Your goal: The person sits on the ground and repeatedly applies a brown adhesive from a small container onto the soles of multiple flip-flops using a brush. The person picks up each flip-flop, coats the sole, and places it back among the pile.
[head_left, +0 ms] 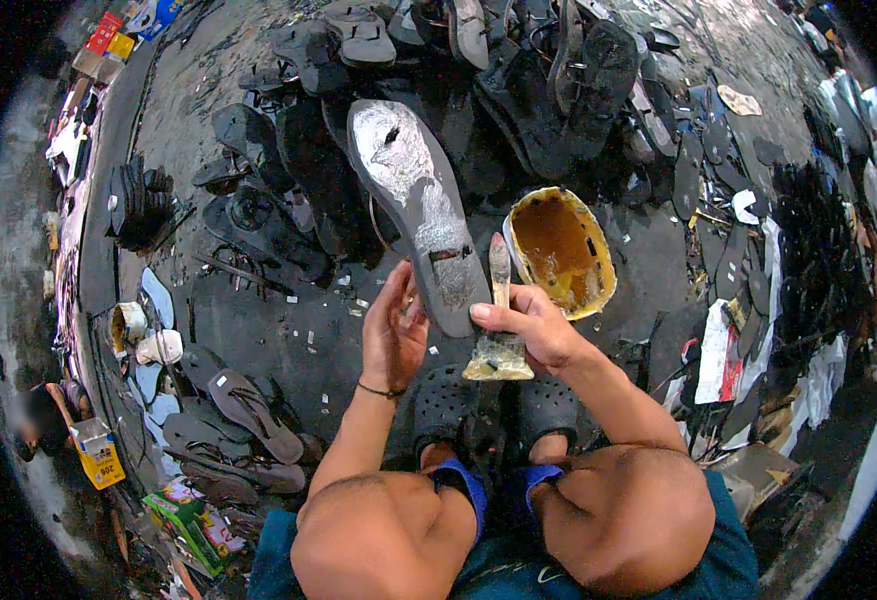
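Note:
A dark grey flip-flop sole (446, 225) is held up in front of me, its underside partly coated with a shiny whitish film. My right hand (539, 325) pinches its heel end with the thumb and also grips a flat brush (500, 358), handle up, its bristles caked with yellowish glue. Beside the sole's left edge is my left hand (396, 325), fingers apart and slightly curled, holding nothing that I can see. A thin strap loop shows above its fingertips. Just right of the brush handle, a tub (560, 245) holds amber glue, its rim crusted yellow.
Many black flip-flops (309, 160) lie heaped beyond the sole. More flip-flops (249, 410) lie at the left, near a glue-stained cup (129, 325). A yellow box (97, 453) and a green box (187, 525) stand at lower left. Scraps and a pale strip (716, 350) lie at right.

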